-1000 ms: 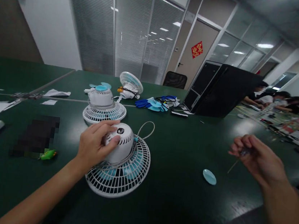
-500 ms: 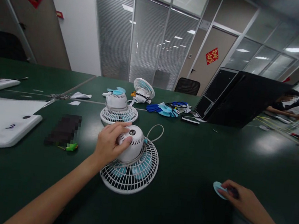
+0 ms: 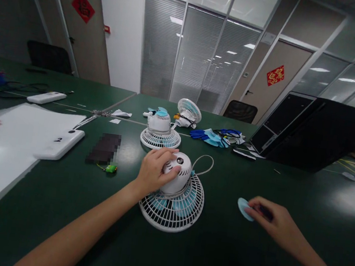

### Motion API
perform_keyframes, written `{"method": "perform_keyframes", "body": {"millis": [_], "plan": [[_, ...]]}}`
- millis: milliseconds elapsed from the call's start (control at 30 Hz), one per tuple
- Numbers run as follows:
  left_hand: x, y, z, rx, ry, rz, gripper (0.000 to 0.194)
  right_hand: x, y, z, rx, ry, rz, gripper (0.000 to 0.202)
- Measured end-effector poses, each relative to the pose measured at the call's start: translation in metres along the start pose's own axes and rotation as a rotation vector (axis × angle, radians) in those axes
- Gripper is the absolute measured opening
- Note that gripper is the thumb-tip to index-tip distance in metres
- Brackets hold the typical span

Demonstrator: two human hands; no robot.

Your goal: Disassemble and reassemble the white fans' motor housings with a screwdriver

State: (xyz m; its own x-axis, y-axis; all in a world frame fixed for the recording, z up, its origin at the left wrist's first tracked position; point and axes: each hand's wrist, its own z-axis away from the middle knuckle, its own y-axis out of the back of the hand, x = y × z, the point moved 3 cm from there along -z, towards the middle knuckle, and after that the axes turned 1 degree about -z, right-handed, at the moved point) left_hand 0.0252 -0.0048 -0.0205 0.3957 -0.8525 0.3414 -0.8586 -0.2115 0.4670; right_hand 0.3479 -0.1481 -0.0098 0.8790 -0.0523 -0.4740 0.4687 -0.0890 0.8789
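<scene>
White plastic fan (image 3: 180, 184), grille down on the green table (image 3: 223, 259), sits centre in my remote view; I have the left hand (image 3: 156, 170) over its rounded housing, thumb and fingers spread and gripping; to its right, my right hand (image 3: 269, 217) pinches a pale blue disc (image 3: 242, 208) between thumb and fingers, a dark object (image 3: 265, 212) tucked in the palm, too blurred to identify; a second fan (image 3: 159, 123) stands just behind.
</scene>
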Motion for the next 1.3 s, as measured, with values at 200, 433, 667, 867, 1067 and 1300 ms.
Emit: {"method": "perform_keyframes", "body": {"millis": [200,433,667,867,1067,1300], "plan": [[0.002,0.002,-0.001,-0.005,0.010,0.015,0.017,-0.126,0.011,-0.069,0.077,0.375,-0.235,0.032],[-0.003,0.000,0.004,0.052,0.076,0.030,0.039,-0.200,0.003,-0.117,-0.100,0.641,0.008,0.027],[-0.007,-0.003,0.008,0.057,0.141,0.136,0.059,-0.205,-0.011,-0.127,-0.221,0.650,0.157,0.018],[-0.008,-0.002,0.009,0.039,0.117,0.188,0.065,-0.199,-0.016,-0.128,-0.254,0.627,0.149,0.017],[-0.008,-0.003,0.009,0.031,0.126,0.218,0.064,-0.197,-0.017,-0.129,-0.267,0.625,0.143,0.017],[-0.006,-0.002,0.008,0.032,0.137,0.207,0.062,-0.199,-0.018,-0.128,-0.284,0.622,0.166,0.016]]}}
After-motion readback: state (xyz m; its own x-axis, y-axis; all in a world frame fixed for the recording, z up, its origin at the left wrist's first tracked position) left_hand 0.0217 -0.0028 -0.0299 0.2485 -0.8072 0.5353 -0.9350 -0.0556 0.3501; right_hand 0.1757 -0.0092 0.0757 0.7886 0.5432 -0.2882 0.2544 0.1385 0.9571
